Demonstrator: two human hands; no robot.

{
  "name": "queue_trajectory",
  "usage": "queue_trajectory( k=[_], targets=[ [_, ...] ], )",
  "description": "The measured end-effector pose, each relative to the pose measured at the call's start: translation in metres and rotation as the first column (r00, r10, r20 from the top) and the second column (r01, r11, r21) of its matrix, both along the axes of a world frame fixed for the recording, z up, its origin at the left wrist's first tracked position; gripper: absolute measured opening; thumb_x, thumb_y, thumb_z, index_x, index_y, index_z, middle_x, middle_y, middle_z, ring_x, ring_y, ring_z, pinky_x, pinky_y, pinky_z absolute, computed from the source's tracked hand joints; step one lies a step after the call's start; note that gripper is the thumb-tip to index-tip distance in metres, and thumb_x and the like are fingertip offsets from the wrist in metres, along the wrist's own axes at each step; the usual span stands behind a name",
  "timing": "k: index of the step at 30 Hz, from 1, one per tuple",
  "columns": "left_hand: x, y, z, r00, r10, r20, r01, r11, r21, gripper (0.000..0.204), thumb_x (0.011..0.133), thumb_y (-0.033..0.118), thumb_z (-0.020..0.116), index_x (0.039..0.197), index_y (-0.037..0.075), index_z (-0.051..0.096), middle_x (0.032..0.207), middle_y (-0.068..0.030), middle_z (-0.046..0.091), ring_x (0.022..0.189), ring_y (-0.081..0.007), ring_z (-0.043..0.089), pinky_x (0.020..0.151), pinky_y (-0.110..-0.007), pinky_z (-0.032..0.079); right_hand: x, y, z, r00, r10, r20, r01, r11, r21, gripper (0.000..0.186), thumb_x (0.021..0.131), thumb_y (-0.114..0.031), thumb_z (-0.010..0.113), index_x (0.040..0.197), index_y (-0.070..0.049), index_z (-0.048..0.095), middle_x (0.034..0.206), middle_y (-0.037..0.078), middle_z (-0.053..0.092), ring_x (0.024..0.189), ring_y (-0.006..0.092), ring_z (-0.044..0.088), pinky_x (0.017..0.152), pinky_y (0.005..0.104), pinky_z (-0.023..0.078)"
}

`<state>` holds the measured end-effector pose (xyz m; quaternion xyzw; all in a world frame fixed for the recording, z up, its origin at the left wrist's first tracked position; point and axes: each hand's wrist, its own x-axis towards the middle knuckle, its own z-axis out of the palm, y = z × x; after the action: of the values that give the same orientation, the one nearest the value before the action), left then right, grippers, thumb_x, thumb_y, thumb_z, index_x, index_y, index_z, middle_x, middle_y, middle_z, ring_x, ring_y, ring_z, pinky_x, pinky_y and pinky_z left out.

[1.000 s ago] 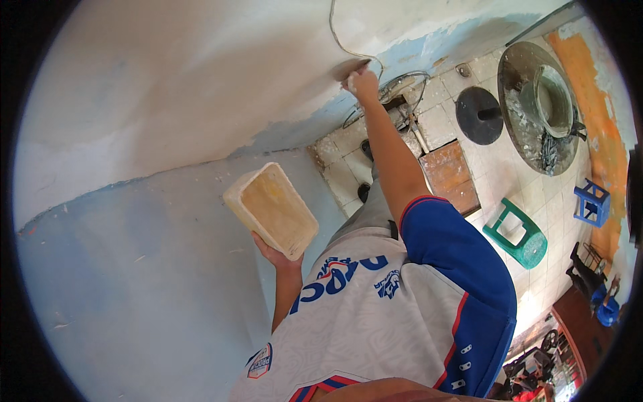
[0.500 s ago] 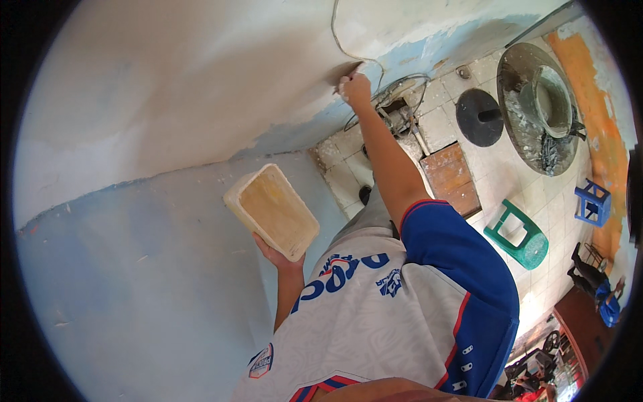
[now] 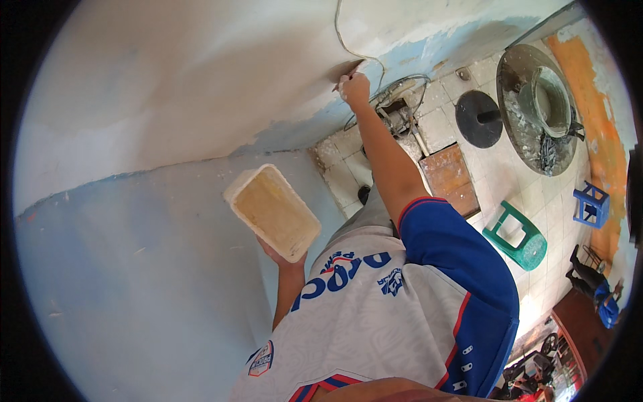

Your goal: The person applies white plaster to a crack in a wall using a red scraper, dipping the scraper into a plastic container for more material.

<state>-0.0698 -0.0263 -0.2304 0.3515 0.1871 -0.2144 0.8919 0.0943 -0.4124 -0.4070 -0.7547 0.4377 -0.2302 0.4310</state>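
My left hand (image 3: 289, 258) grips a cream-coloured rectangular tub (image 3: 268, 236) from below, its fingers partly hidden behind the tub. The tub is tilted, and beige residue coats its inside. Up at the plastered wall (image 3: 221, 80), my right hand (image 3: 353, 87) is closed, with pale smears on its fingers. It sits against the wall's lower part, beside a dangling thin cable (image 3: 340, 39). A dark shape and shadow lie at the fingertips; whatever the hand holds there is too small to make out.
A bluish wall (image 3: 154, 281) meets the plastered one at left. On the tiled floor are a wooden board (image 3: 450, 175), a black disc (image 3: 478, 119), a large round pan (image 3: 519, 84) holding a bucket (image 3: 552, 100), a green stool (image 3: 526, 248) and a blue stool (image 3: 591, 204). Another person (image 3: 603, 295) is far right.
My right hand has stayed almost in place against the wall, shifting only very slightly. The tub in my left hand has barely moved.
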Motion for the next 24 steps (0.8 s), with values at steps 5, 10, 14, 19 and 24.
queue_trajectory(
  k=[5,10,14,19,24],
  targets=[
    [-0.011,0.012,-0.003,0.992,0.005,0.127,-0.018,0.995,0.101,0.058,0.106,0.056,0.038,0.152,0.023,0.042,0.147,-0.0034,0.053,0.129,-0.0281,0.058,0.102,-0.047,0.055,-0.056,0.063,0.018,0.991,0.114,0.069,-0.118,0.992,0.054,0.033,0.087,-0.027,0.062,0.089,0.006,0.068,0.085,0.029,0.07,0.089,0.0465,0.069,0.079,0.0501,0.055],
    [0.001,0.005,0.008,0.996,-0.053,0.078,0.052,0.999,0.009,0.061,0.105,0.06,0.037,0.154,0.023,0.041,0.151,-0.0029,0.051,0.132,-0.0292,0.056,0.105,-0.05,0.052,-0.04,0.008,-0.063,0.976,-0.137,-0.167,0.161,0.977,0.141,0.03,0.088,-0.027,0.064,0.087,0.002,0.07,0.099,0.027,0.069,0.084,0.0463,0.069,0.08,0.053,0.055],
    [-0.004,0.01,0.008,0.987,-0.088,0.133,0.082,0.995,0.049,0.064,0.104,0.062,0.037,0.156,0.024,0.04,0.153,-0.0021,0.049,0.133,-0.0289,0.055,0.109,-0.05,0.049,-0.001,-0.009,-0.002,0.988,0.104,-0.111,-0.111,0.992,-0.065,0.029,0.088,-0.025,0.062,0.083,0.003,0.068,0.094,0.027,0.069,0.09,0.0446,0.069,0.082,0.0526,0.054],
    [-0.009,0.024,-0.002,0.999,0.03,0.043,-0.029,1.0,-0.002,0.062,0.104,0.06,0.04,0.154,0.024,0.042,0.149,-0.0018,0.053,0.13,-0.0279,0.057,0.106,-0.048,0.051,-0.036,0.052,0.035,0.986,0.162,0.031,-0.16,0.985,-0.058,0.027,0.09,-0.021,0.059,0.099,0.0,0.072,0.088,0.027,0.07,0.088,0.0453,0.068,0.083,0.052,0.054],
    [0.0,0.021,-0.001,0.999,0.031,0.026,-0.031,0.999,-0.03,0.06,0.103,0.059,0.042,0.152,0.024,0.044,0.144,-0.0016,0.056,0.126,-0.0265,0.059,0.103,-0.047,0.053,-0.05,0.029,-0.036,0.989,0.01,-0.147,0.0,0.998,0.067,0.039,0.088,-0.022,0.06,0.12,-0.001,0.07,0.089,0.025,0.071,0.089,0.045,0.068,0.081,0.0538,0.054]
  ],
)
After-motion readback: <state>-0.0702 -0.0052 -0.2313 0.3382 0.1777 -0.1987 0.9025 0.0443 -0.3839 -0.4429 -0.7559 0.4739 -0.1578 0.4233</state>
